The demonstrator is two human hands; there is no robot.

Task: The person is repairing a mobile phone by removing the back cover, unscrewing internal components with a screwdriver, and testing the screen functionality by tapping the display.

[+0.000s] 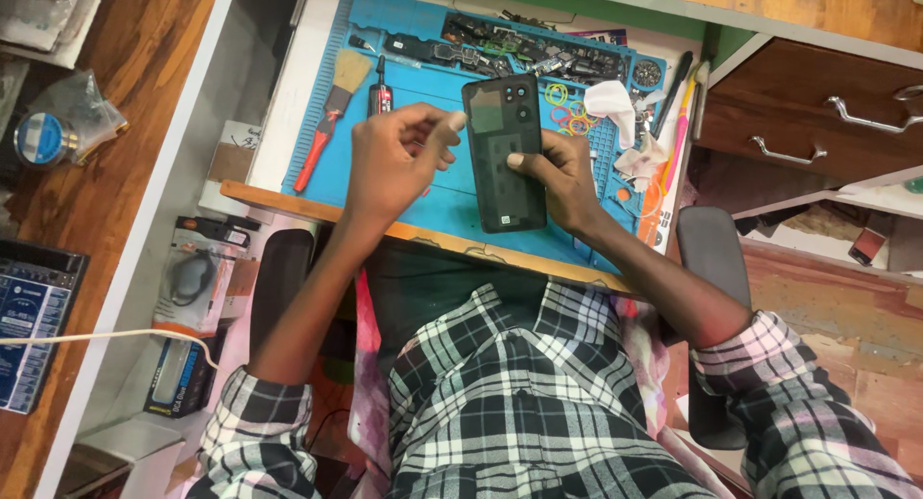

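A dark smartphone (pixel 503 153) lies back side up on a blue work mat (pixel 423 187), camera cluster at its far end. My right hand (pixel 560 177) grips the phone's right edge, thumb pressed on its back. My left hand (pixel 396 158) hovers just left of the phone with fingers curled, fingertips pinched near the phone's upper left corner; whether they hold anything is not visible.
A red-handled brush (pixel 332 114) and a small black bottle (pixel 381 95) lie left on the mat. Phone parts (pixel 519 52), coloured rubber bands (pixel 567 110), white tissue (pixel 615 105) and pens (pixel 678 95) crowd the far right. Wooden drawers (pixel 808 114) stand right; chair armrests (pixel 711 259) flank me.
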